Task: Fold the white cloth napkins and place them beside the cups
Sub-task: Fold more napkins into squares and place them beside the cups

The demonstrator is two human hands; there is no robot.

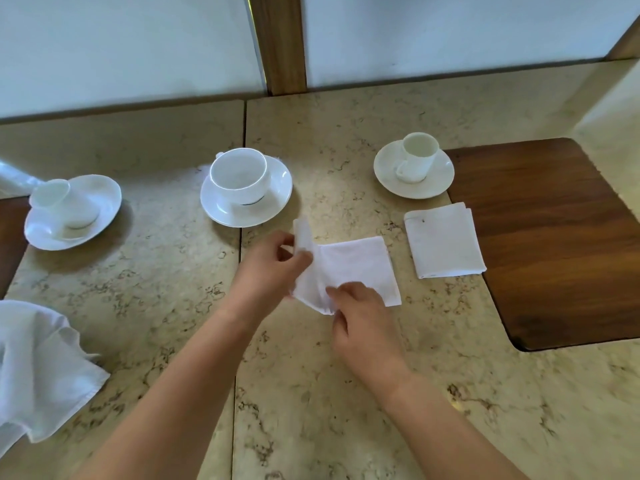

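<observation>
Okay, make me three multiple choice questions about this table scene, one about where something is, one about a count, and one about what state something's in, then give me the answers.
1. Where is the folded napkin?
A. in front of the right cup
B. under the middle cup
C. on the left cup

2. How many cups stand on saucers?
A. two
B. three
C. four

3. How is the napkin in hand?
A. fully folded
B. partly folded
C. rolled up

Answers: 1 A, it lies just before that saucer. 2 B, three are visible. 3 B, the left hand lifts its edge while the right hand pinches it.

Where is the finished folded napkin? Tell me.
In the head view, the folded napkin lies flat on the right, just in front of the right cup, overlapping the wooden inlay's edge.
</observation>
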